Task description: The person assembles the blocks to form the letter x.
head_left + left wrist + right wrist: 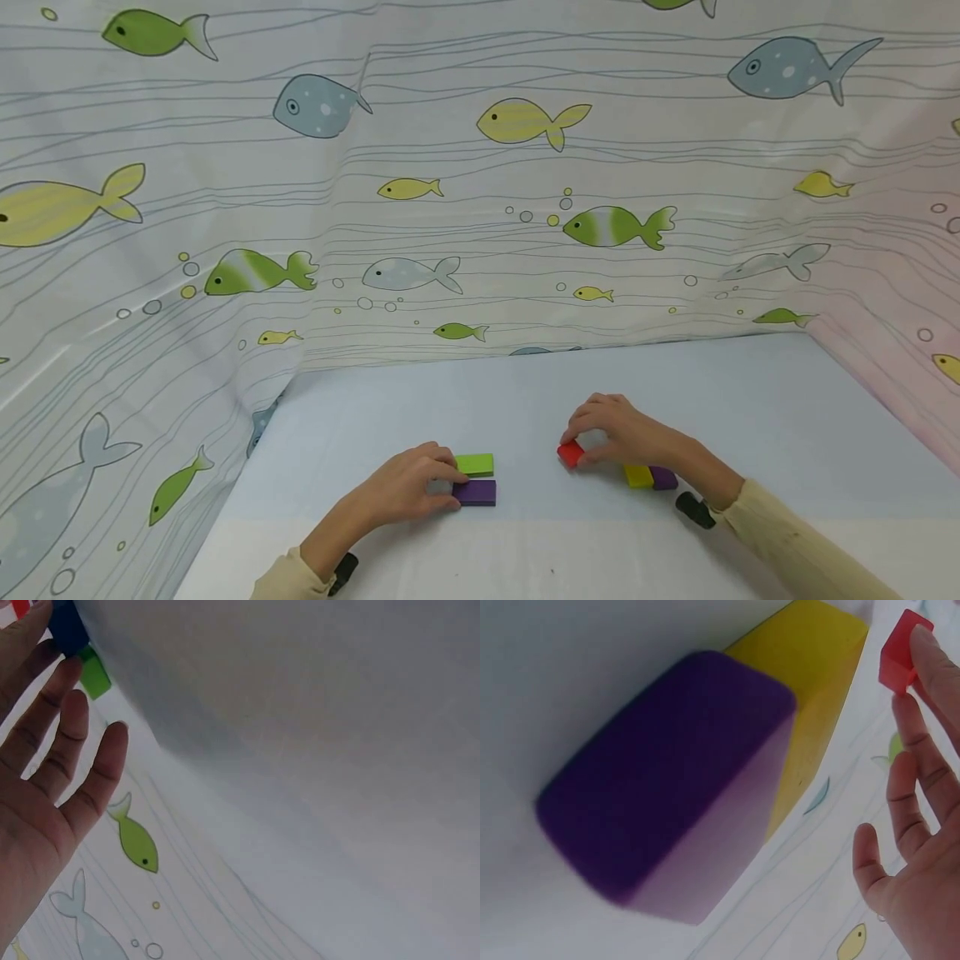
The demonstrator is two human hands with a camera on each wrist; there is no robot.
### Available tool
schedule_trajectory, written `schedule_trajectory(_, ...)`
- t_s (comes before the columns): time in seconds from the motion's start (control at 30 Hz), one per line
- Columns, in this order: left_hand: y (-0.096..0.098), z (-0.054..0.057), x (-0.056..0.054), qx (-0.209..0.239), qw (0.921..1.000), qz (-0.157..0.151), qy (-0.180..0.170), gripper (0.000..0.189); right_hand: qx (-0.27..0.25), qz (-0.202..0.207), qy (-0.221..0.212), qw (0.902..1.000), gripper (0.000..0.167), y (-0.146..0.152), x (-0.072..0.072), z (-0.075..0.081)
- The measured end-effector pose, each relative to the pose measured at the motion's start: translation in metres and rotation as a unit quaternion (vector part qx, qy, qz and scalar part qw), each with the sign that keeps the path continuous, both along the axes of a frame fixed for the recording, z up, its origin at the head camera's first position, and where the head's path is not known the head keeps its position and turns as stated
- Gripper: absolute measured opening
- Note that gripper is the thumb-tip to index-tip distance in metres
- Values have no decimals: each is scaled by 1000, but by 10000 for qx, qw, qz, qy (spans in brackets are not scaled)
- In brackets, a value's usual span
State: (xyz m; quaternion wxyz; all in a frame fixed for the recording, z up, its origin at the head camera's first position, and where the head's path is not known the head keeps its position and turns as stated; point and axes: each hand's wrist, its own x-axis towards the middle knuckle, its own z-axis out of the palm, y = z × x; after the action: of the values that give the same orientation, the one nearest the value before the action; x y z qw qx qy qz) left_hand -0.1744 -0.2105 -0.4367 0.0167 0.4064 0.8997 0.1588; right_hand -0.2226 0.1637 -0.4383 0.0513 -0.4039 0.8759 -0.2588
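Note:
My left hand (407, 485) pinches the left end of a purple block (480, 492) between thumb and index finger. Just behind that block lies a lime green block (478, 465), its left end hidden by the fingers. To the right, my right hand (621, 429) grips a small red block (571, 454) between thumb and fingertips; in the right wrist view the red block (901, 652) shows tilted, with the other fingers spread below it. Under the right wrist, a yellow block (638, 477) and a second purple block (663, 477) stand side by side, partly covered.
The blocks lie on a pale tabletop (540, 550). A white curtain (465, 225) printed with fish hangs behind and down the left side, with a pinkish stretch at right. Dark wrist cameras (695, 510) sit below both wrists, close over the table.

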Motion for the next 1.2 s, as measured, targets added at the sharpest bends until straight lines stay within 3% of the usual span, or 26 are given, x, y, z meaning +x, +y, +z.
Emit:
schedule_trajectory(0.7,0,1,0,-1,9998,70,-167,26,181,143,-36,9997,28,-15,-10,-9)
schedule_trajectory(1.2,0,2,1,-15,9998,18,-187,27,162,135,-149,9997,29,-20,-8,-8)
